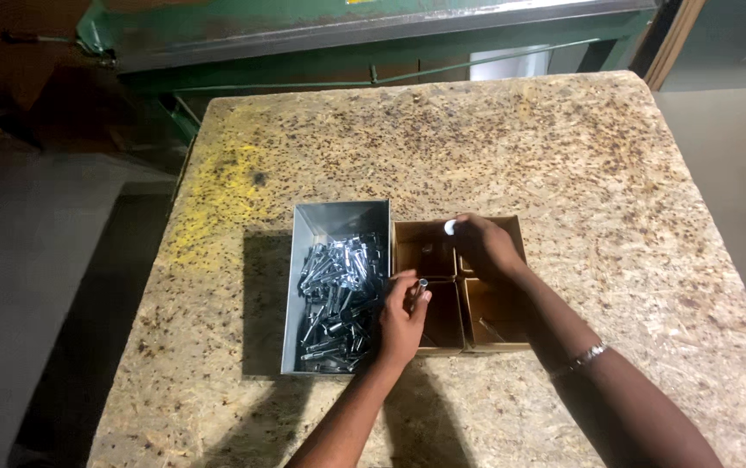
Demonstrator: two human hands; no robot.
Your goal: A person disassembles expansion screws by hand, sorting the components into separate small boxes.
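A shiny metal tray (338,217) holds a heap of silver bolts (338,299) on the chipboard table. Beside it on the right sits a brown cardboard box (512,227) split into four compartments. My left hand (401,322) rests at the seam between tray and box, fingers pinched on a small silver bolt (420,288). My right hand (484,245) hovers over the box's far compartments, holding a small round silver piece (450,227) at its fingertips. A bracelet is on my right wrist.
The chipboard table (564,147) has a yellow stain (217,186) at the far left. A green metal machine frame (347,43) stands behind the table's far edge. Dark floor lies to the left and grey floor to the right.
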